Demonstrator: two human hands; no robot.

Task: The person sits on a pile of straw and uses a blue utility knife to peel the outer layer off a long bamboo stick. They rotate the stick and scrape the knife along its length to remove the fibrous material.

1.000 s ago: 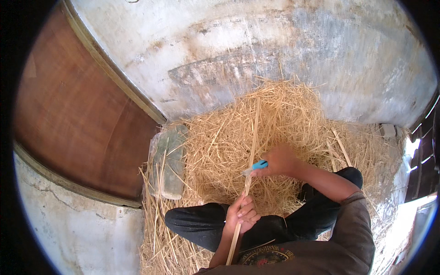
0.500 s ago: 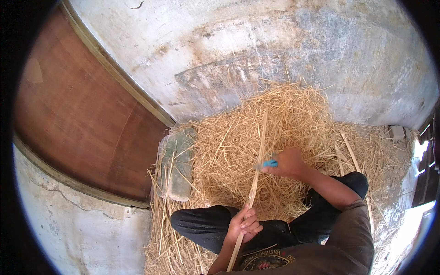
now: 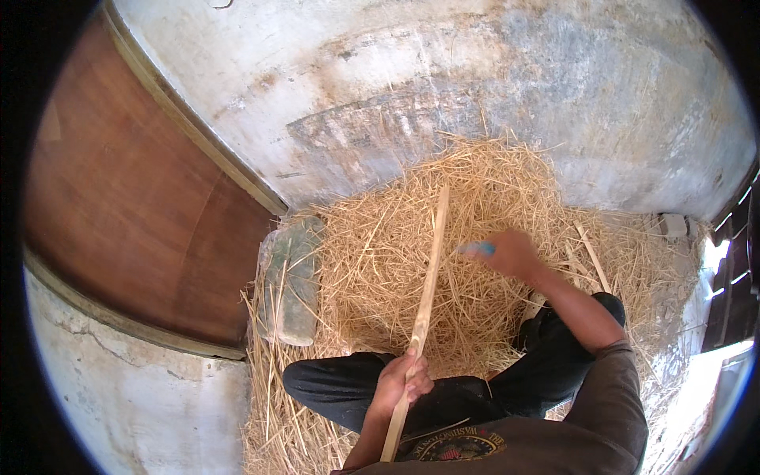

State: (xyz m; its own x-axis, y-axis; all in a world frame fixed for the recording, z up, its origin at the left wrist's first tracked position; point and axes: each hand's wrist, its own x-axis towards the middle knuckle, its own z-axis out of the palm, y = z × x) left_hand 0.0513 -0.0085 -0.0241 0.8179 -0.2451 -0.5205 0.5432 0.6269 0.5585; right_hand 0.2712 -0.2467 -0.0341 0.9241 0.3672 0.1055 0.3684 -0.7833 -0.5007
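Note:
A long pale wooden strip [image 3: 432, 277] slants up and away from my lap over a heap of straw-like shavings. My left hand [image 3: 402, 381] is closed around its lower part, near my legs. My right hand [image 3: 513, 255] is closed on a small blue tool [image 3: 476, 248], held in the air to the right of the strip and apart from it. Motion blurs the tool, so its working end and exact kind cannot be made out.
Straw-like shavings [image 3: 372, 261] cover the floor around my crossed legs. A greenish stone-like block [image 3: 291, 281] lies on the left, beside a brown wooden panel [image 3: 134, 182]. A stained wall [image 3: 443, 71] rises behind the heap. A pale block [image 3: 673, 226] sits at the far right.
My right hand and the blue tool have come off the strip, moving up and to the right. My left hand still grips the strip, which stands slightly more upright.

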